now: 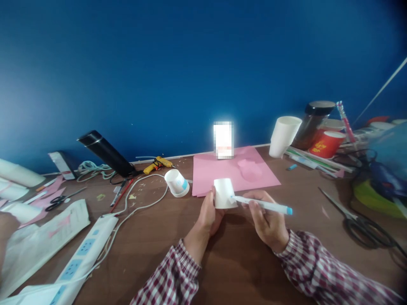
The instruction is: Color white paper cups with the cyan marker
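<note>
In the head view, a white paper cup (223,190) is held by my left hand (209,214), whose fingers wrap round its left side and underside. My right hand (269,218) grips a white marker with a light blue end (270,206). The marker's tip is at the cup's right side; whether it touches cannot be made out. Behind the cup lie pink paper sheets (210,173). Left of my hands stands another white cup with a blue patch (177,184).
A power strip (78,258) with white cables crosses the left side. A yellow glue gun (158,164) and black bottle (108,153) lie near the wall. Scissors (359,222) rest at the right, near stacked white cups (284,135). Another person's hand (6,233) shows at the left edge.
</note>
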`<state>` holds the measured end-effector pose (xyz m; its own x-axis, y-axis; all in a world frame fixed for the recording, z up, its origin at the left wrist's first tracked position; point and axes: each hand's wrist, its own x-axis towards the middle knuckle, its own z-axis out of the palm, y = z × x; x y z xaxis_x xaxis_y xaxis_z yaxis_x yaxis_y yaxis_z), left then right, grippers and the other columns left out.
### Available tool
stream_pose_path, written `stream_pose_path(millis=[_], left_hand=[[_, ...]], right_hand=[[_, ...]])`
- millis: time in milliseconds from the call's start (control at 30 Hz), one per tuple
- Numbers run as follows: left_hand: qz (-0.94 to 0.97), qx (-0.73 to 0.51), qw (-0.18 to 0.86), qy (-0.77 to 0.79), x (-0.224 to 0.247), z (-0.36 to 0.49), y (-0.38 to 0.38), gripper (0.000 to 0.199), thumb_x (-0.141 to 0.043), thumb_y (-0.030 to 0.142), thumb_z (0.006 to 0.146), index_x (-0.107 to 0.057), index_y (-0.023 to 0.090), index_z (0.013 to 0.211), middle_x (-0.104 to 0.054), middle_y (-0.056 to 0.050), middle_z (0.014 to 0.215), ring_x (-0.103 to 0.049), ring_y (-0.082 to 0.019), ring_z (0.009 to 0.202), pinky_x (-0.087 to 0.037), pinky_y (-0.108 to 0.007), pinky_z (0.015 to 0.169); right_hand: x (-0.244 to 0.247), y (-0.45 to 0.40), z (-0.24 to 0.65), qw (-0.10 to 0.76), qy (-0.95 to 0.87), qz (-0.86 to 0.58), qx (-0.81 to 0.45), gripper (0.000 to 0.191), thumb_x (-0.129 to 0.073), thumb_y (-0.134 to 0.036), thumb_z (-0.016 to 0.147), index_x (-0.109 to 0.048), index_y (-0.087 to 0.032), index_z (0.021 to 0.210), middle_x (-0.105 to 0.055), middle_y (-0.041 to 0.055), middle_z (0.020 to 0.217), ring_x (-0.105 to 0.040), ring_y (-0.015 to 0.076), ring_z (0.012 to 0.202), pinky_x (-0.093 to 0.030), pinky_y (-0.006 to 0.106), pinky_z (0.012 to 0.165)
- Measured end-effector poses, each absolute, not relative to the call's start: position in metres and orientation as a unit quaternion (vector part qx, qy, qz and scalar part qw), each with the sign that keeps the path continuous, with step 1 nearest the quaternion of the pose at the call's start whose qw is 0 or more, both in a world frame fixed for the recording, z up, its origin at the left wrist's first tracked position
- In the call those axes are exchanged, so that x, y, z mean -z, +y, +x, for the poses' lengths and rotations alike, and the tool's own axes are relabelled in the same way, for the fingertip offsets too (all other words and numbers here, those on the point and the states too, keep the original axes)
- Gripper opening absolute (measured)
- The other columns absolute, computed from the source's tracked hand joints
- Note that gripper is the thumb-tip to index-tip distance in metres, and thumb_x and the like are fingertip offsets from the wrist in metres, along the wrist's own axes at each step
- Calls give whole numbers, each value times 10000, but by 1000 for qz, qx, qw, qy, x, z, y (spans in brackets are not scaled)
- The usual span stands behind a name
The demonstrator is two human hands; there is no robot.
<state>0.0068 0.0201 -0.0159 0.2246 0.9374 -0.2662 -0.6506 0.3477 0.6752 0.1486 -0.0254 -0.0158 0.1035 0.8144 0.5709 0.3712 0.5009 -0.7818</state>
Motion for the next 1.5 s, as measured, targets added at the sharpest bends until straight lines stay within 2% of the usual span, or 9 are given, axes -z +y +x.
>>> stream_pose_path(millis=[200,333,533,667,800,1000,1200,1300,1500], left_hand=[[246,-530,748,314,20,4,19,342,-604,430,814,-632,118,952,-669,-81,861,-620,-171,773,-495,-315,784],[240,-535,753,297,21,4,19,340,-624,416,802,-627,119,968,-668,-84,875,-623,-179,791,-489,-333,810],[239,-529,761,291,20,6,18,367,-620,418,801,-638,98,979,-680,-108,943,-628,-205,867,-454,-346,884],[237,-523,757,311,17,7,18,403,-593,449,810,-647,81,963,-679,-111,918,-626,-196,834,-459,-329,855],[242,-520,753,322,16,6,16,441,-581,510,800,-640,109,975,-673,-101,908,-623,-196,823,-473,-327,820],[275,-538,741,294,20,4,16,328,-625,409,804,-618,128,974,-656,-75,849,-613,-172,769,-478,-305,757],[229,-547,748,297,22,5,19,331,-630,398,801,-630,102,950,-652,-82,910,-601,-170,829,-462,-320,846],[264,-544,738,300,23,7,17,341,-604,411,819,-630,96,948,-647,-86,893,-584,-165,809,-455,-312,817],[311,-544,700,343,27,8,15,333,-566,465,828,-644,155,920,-631,-69,849,-561,-166,775,-441,-294,762]], right_hand=[[15,-23,145,589,-621,-471,-212,112,-595,-235,850,-565,-201,953,-626,30,822,-619,147,690,-515,252,627],[16,-22,145,603,-597,-476,-231,88,-577,-247,864,-553,-195,932,-622,39,817,-617,150,694,-520,248,610],[16,-24,144,594,-598,-481,-239,74,-547,-258,885,-541,-193,920,-615,17,732,-600,128,599,-496,215,525],[12,-25,144,586,-619,-475,-221,65,-545,-249,882,-549,-189,908,-609,25,765,-586,118,589,-486,207,508],[9,-26,143,588,-619,-474,-215,59,-536,-244,885,-546,-188,900,-584,12,735,-524,96,519,-441,188,441],[14,-24,145,592,-618,-477,-201,53,-551,-221,873,-549,-188,913,-588,17,764,-558,110,581,-468,204,501],[14,-25,145,596,-615,-474,-203,65,-544,-219,878,-545,-190,937,-594,13,752,-578,114,590,-475,200,506],[13,-25,145,594,-619,-475,-194,58,-545,-220,878,-551,-190,927,-597,12,751,-579,111,585,-479,197,509],[15,-25,145,580,-633,-481,-179,59,-546,-234,873,-556,-195,916,-601,17,762,-588,124,601,-494,215,523]])
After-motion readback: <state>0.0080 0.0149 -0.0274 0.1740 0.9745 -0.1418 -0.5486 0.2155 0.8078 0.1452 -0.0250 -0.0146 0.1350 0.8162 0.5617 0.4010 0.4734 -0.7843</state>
